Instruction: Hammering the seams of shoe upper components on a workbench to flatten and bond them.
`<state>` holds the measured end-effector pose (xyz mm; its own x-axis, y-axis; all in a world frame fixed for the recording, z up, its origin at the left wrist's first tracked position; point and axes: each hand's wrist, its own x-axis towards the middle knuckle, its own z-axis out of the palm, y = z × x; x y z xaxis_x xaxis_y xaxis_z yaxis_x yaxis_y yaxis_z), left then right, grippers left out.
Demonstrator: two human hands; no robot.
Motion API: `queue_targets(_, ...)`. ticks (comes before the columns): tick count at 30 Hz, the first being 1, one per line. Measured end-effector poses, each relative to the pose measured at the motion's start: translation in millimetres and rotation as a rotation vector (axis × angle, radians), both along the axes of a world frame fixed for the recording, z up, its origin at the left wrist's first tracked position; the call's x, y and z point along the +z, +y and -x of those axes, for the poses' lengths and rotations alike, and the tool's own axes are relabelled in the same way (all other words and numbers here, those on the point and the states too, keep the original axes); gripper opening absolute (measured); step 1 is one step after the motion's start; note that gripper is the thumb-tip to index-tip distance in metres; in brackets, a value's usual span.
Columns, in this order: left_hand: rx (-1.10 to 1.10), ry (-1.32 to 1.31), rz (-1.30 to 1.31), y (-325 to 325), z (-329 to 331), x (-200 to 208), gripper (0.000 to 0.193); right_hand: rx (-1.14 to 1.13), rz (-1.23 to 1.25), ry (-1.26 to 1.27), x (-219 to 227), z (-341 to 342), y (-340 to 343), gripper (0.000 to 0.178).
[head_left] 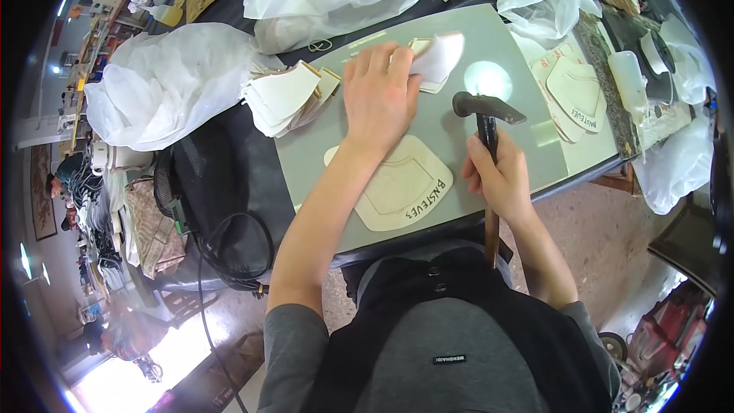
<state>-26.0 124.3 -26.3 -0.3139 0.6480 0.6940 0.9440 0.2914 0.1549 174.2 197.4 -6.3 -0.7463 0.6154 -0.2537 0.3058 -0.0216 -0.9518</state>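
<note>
The right hand's (503, 174) grip closes round the hammer (487, 134); the left hand's (379, 93), toward the tabletop's (451, 124) far edge, is hidden. Stacked white pieces (277, 99) show no clear finished share.

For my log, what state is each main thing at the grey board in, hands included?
Left hand: fingers bent, grip unclear
Right hand: closed around the hammer
Hammer: held, head beyond the hand
Lettered template: flat, partly hidden
White pieces left of the left hand: loosely fanned
Plastic bag at left: crumpled
</note>
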Motion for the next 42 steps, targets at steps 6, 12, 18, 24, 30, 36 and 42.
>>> queue_targets(6,-0.280,-1.413,0.153,-51,20,61,0.018,0.003,0.181,0.053,1,-7,11,0.028)
queue_targets(12,-0.397,-1.401,0.429,-123,32,57,0.021,0.270,0.324,-0.045,18,-6,-5,0.027)
queue_targets(18,-0.318,-1.437,0.542,-109,0,49,0.023,0.261,0.286,-0.100,14,-1,-9,0.027)
queue_targets(24,-0.227,-1.467,0.413,-115,-14,27,0.026,0.245,0.235,-0.102,10,0,-11,0.024)
queue_targets(30,-0.188,-1.448,0.442,-113,-19,29,0.024,0.244,0.225,-0.095,11,-1,-11,0.028)
queue_targets(36,-0.145,-1.404,0.450,-117,-22,30,0.022,0.275,0.261,-0.084,17,2,-12,0.026)
queue_targets(42,-0.180,-1.301,0.426,-120,-25,31,0.025,0.372,0.145,-0.048,13,12,-15,0.020)
